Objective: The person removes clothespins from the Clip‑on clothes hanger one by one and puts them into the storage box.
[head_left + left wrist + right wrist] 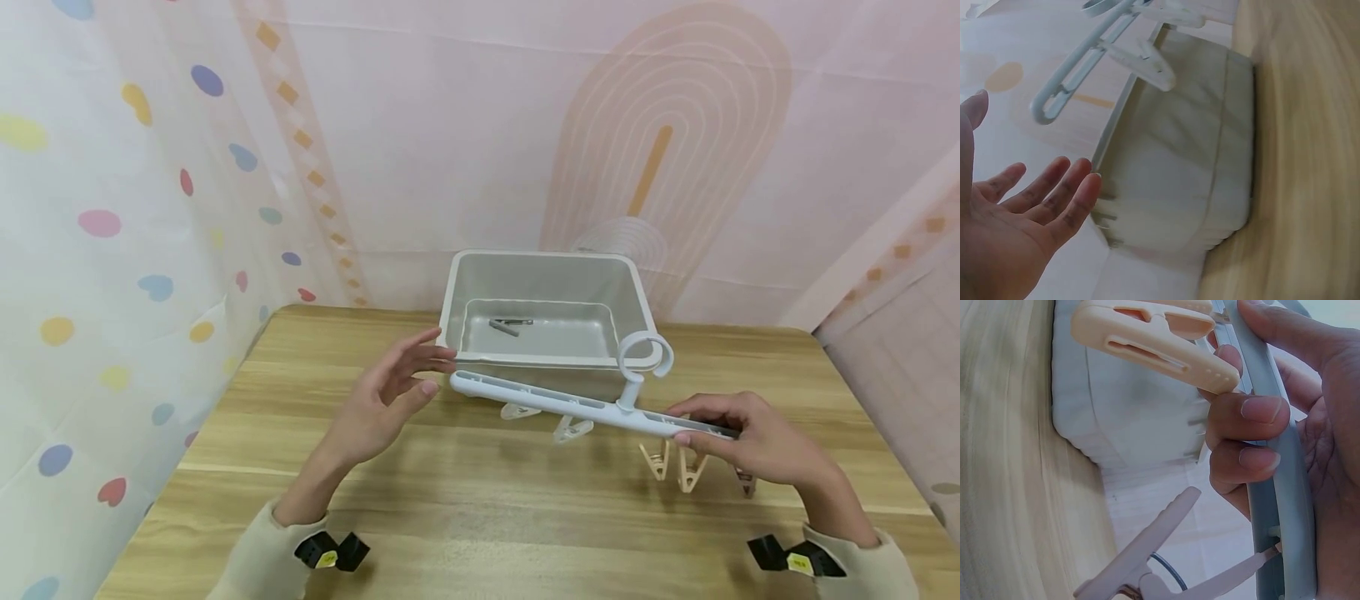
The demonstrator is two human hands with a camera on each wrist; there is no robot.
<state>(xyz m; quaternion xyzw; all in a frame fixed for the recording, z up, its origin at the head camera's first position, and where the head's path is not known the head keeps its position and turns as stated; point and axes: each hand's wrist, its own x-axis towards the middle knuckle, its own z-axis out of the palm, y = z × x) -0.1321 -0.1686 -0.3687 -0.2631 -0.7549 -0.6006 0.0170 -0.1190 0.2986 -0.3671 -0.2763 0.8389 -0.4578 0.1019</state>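
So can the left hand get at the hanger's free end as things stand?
Likely yes: the left hand is empty and close to that end of the hanger, and nothing appears to stand between them. The right hand holds the other end.

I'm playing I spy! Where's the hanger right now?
In the head view, the hanger is mostly right of centre, in front of the grey bin. The right hand grips it near its right end, and clips hang beneath it.
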